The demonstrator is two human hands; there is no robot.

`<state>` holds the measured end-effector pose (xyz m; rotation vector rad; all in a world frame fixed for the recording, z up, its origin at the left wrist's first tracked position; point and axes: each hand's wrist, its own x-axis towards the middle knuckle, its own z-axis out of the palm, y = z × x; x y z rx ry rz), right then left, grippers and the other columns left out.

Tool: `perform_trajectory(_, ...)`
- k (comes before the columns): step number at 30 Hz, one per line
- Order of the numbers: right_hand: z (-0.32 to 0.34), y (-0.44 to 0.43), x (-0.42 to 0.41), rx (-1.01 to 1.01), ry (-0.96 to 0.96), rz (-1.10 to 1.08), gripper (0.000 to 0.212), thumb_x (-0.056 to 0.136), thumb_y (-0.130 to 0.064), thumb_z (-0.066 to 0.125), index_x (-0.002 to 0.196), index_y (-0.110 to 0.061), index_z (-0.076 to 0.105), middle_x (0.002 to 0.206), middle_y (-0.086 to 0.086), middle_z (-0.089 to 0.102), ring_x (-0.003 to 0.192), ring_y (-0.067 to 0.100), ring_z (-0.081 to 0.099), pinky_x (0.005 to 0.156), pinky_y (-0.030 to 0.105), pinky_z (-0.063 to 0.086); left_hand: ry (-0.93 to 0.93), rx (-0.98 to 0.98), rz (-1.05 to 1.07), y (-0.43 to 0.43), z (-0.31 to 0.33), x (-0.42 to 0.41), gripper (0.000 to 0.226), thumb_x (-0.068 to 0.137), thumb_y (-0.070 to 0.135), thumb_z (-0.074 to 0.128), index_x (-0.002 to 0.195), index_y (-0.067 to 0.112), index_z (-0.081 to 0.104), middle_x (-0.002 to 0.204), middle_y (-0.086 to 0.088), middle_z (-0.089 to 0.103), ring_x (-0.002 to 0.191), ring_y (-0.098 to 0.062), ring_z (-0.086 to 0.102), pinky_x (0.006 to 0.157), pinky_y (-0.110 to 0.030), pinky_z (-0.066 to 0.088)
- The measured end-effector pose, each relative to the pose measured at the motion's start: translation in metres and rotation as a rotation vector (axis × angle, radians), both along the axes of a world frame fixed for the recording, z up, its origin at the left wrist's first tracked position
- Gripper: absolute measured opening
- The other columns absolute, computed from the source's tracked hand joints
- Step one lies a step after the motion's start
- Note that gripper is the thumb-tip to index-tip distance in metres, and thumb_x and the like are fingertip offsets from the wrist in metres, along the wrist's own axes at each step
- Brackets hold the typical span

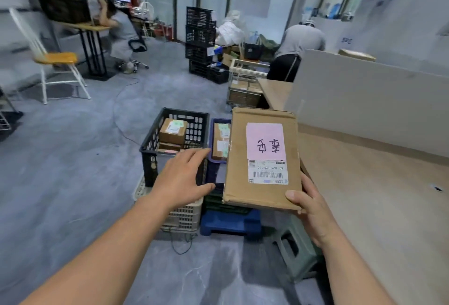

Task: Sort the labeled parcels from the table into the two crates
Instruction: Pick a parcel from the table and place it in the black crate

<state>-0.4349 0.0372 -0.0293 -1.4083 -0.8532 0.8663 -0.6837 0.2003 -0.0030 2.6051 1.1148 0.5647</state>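
Observation:
My right hand (309, 204) grips the near right corner of a flat brown cardboard parcel (239, 156) with a pink handwritten label and a barcode sticker. The parcel is held in the air over the blue crate (211, 139), hiding most of it. My left hand (181, 178) hovers open, fingers spread, just left of the parcel and above the near rim of the black crate (150, 149). The black crate holds a small brown box with a green label (173, 130). The blue crate holds at least one labeled box (221, 139).
The wooden table (364, 195) lies to the right, with a grey board standing along its far side. The crates sit on a beige crate (182, 217) and a blue stool (230, 223). A green stool (295, 251) stands by the table. People, chairs and stacked crates are farther back.

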Motion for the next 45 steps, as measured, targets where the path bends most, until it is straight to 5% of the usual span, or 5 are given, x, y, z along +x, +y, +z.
perform_trajectory(7, -0.017, 0.083, -0.003, -0.05, 0.028, 0.057, 0.096, 0.048, -0.04, 0.076, 0.139, -0.028, 0.048, 0.113, -0.002, 0.071, 0.1, 0.013, 0.069, 0.072, 0.023, 0.054, 0.045, -0.054, 0.068, 0.063, -0.024, -0.013, 0.086, 0.08, 0.056, 0.064, 0.149, 0.034, 0.019, 0.153, 0.007, 0.027, 0.139, -0.016, 0.027, 0.113, -0.038, 0.028)
perform_trajectory(14, -0.043, 0.194, 0.01, -0.066, 0.098, 0.104, 0.099, 0.048, -0.037, 0.076, 0.141, -0.029, 0.046, 0.113, 0.0, 0.072, 0.097, 0.016, 0.07, 0.081, 0.037, 0.05, 0.11, -0.058, 0.127, 0.152, -0.034, -0.007, 0.082, 0.082, 0.052, 0.063, 0.149, 0.03, 0.021, 0.152, 0.007, 0.028, 0.138, -0.015, 0.027, 0.111, -0.034, 0.025)
perform_trajectory(32, -0.093, 0.407, 0.101, -0.19, 0.175, 0.093, 0.1, 0.051, -0.042, 0.078, 0.144, -0.035, 0.042, 0.119, -0.006, 0.069, 0.111, 0.019, 0.065, 0.102, 0.048, 0.047, 0.248, -0.151, 0.139, 0.36, -0.066, 0.081, 0.082, 0.082, 0.055, 0.06, 0.149, 0.034, 0.017, 0.153, 0.008, 0.023, 0.139, -0.014, 0.023, 0.113, -0.035, 0.021)
perform_trajectory(45, -0.116, 0.484, 0.109, -0.333, 0.171, 0.022, 0.09, 0.059, -0.034, 0.076, 0.142, -0.035, 0.043, 0.106, -0.008, 0.074, 0.098, 0.013, 0.07, 0.084, 0.034, 0.054, 0.319, -0.23, 0.066, 0.458, -0.103, 0.094, 0.08, 0.085, 0.057, 0.056, 0.15, 0.032, 0.016, 0.154, 0.006, 0.024, 0.139, -0.016, 0.024, 0.112, -0.034, 0.023)
